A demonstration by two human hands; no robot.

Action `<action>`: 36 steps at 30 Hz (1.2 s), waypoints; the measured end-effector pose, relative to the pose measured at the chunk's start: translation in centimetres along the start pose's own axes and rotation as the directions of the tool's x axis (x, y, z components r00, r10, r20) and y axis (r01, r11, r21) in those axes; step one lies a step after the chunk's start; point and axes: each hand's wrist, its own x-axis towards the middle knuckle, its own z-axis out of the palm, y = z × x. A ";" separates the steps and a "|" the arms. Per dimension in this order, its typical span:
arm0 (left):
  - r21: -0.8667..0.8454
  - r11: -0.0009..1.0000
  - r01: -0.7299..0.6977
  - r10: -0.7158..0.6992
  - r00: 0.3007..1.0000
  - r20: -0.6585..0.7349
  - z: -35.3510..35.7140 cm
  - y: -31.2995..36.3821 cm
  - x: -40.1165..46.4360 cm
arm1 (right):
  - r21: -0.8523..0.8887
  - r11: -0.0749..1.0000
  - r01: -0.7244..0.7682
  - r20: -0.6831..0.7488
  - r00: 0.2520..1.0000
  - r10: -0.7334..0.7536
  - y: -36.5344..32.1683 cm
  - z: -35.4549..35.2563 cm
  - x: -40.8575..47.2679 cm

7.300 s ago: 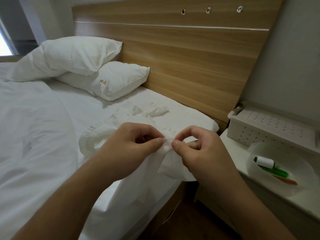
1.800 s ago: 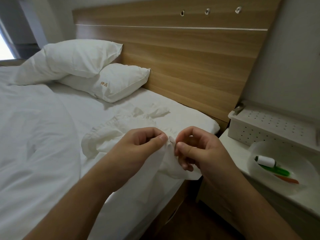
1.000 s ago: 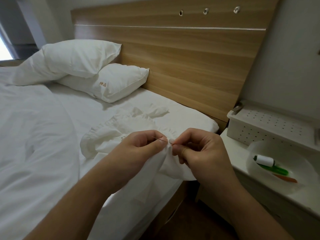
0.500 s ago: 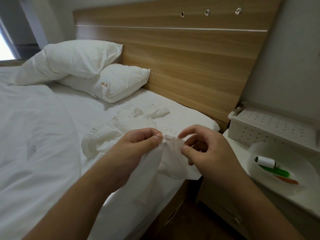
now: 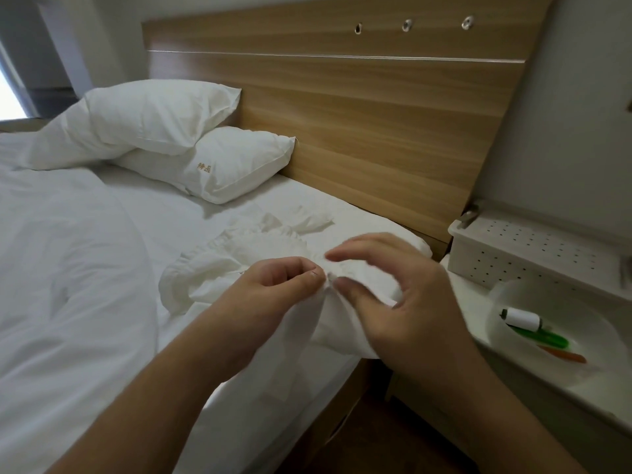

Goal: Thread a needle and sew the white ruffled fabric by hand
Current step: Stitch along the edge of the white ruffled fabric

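The white ruffled fabric [image 5: 239,258] lies bunched on the bed and drapes over the mattress edge. My left hand [image 5: 273,292] pinches a fold of it between thumb and forefinger; a thin dark sliver of needle [image 5: 315,273] shows at the fingertips. My right hand [image 5: 393,289] hovers just right of that fold with its fingers spread and gently arched, the thumb tip close to the cloth, holding nothing. The thread is too fine to make out.
A white bowl [image 5: 513,295] on the bedside shelf holds a white spool [image 5: 521,318], a green tool [image 5: 540,335] and an orange one [image 5: 564,354]. A perforated white box [image 5: 533,251] stands behind it. Two pillows [image 5: 191,138] lean on the wooden headboard [image 5: 376,107].
My right hand has let go at the fold and spread its fingers, lifting slightly. My left hand keeps its pinch on the fabric in the same spot.
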 end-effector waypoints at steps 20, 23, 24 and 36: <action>0.453 0.888 0.073 -0.021 0.993 -0.118 -0.1 0.0 0.5 | 0.741 0.602 -0.298 0.010 0.901 0.434 -0.5 -1.0 0.8; 0.471 0.878 0.081 -0.021 0.991 -0.131 0.0 0.1 0.6 | 0.838 0.447 -0.314 0.066 0.870 0.488 -0.6 -1.6 1.4; 0.478 0.874 0.087 -0.023 0.990 -0.139 0.0 0.1 0.6 | 0.832 0.451 -0.322 0.062 0.863 0.501 -0.4 -1.8 1.5; 0.454 0.889 -0.056 0.086 0.995 -0.047 0.1 -0.1 0.4 | -0.449 0.879 -0.158 0.261 0.918 0.299 2.2 -0.6 0.3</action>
